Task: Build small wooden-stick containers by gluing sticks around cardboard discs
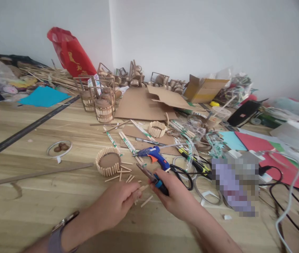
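My left hand [116, 202] is closed, pinching a short wooden stick [144, 188] between thumb and fingertips. Wrapped around the blue-and-black handles of a pair of pliers [147, 173], my right hand [177, 196] holds their jaws pointing up and left, just above the stick. Several loose short sticks [120, 174] lie on the table around my left fingers. Beyond them stands a round basket wall of upright wooden sticks [109, 171] with a brown base inside. A blue hot glue gun [153, 153] rests just past the pliers.
A second stick ring [157, 130] stands near flat cardboard [136, 103]. Finished small tiered baskets [104, 111] are farther back. To the left are a ring with brown balls [65, 147] and a long dark bar [30, 126]. Cables [287, 211] and coloured paper [257, 147] crowd the right.
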`<state>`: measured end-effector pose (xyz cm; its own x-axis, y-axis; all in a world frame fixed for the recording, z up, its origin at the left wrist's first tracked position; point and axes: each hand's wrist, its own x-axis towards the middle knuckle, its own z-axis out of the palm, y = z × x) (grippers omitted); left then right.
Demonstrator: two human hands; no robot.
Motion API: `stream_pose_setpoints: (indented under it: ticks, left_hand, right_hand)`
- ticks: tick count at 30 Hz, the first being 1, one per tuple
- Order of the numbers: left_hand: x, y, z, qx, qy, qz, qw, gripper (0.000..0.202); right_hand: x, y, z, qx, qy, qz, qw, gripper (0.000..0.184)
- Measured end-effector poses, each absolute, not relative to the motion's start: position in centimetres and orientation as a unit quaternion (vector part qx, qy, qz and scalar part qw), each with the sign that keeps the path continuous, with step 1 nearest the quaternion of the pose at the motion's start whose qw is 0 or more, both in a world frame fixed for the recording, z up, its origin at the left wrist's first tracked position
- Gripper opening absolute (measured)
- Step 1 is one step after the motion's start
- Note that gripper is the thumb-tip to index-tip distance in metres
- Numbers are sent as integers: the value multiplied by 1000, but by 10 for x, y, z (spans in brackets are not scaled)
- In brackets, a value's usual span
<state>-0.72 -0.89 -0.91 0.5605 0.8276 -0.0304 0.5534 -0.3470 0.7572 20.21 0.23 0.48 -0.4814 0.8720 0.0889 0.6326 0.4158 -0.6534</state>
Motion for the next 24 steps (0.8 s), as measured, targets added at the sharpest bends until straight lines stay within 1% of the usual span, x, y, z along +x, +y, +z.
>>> stream_pose_setpoints:
  ticks: [7,10,12,14,19,22,24]
  left_hand:
    - [-9,-9,-7,802,399,192,401,38]
    - [-12,-9,-6,810,367,202,411,40]
    - [-14,-8,-6,797,380,213,418,41]
    - [-15,-5,-7,764,405,225,449,43]
    - [-14,2,-13,646,418,267,580,48]
    - [-10,3,-17,606,418,285,613,52]
    - [-7,2,-20,612,410,282,615,53]
  right_hand:
    - [202,2,11,-446,-809,313,219,6]
    - [203,2,15,-429,-805,347,216,10]
    - [205,4,16,-426,-802,357,220,11]
    - [208,6,15,-433,-793,359,233,11]
    - [212,10,14,-453,-773,361,258,12]
    - [205,4,13,-445,-770,382,249,9]
    - [199,-1,12,-439,-775,390,232,5]
